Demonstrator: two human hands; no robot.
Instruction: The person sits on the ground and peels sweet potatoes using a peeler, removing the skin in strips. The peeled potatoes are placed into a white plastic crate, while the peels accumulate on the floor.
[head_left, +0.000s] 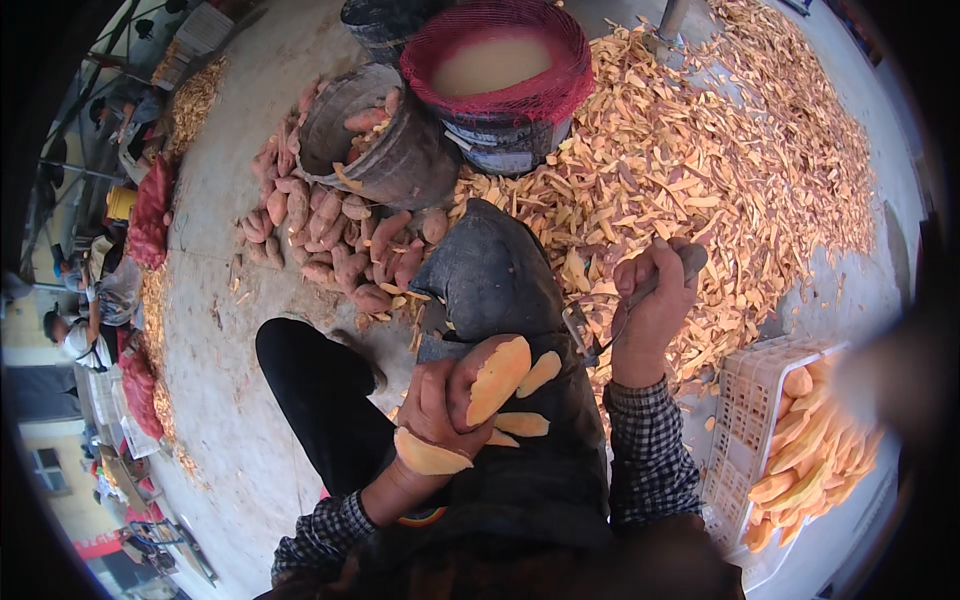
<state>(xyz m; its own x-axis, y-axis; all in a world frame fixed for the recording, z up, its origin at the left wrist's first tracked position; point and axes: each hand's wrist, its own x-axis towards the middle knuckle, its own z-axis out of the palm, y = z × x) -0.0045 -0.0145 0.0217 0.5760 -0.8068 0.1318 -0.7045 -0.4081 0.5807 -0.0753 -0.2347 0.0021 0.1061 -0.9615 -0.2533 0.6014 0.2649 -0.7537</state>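
A partly peeled sweet potato (491, 382) with orange flesh showing on one side is in my left hand (431, 420), over my lap. One orange slice of peel (431, 453) lies across that wrist, and several more rest on the dark apron (510, 285). My right hand (652, 300), raised to the right of the apron, grips the handle of a peeler (589, 334); its metal head points down and left, apart from the sweet potato.
Unpeeled sweet potatoes (322, 217) surround a grey bucket (427, 157). Behind stands a black bucket with red netting (517, 112) and cloudy liquid. Peelings (675, 172) cover the floor at right, beside a white crate (739, 427) of peeled sweet potatoes. Co-workers (82, 337) are far left.
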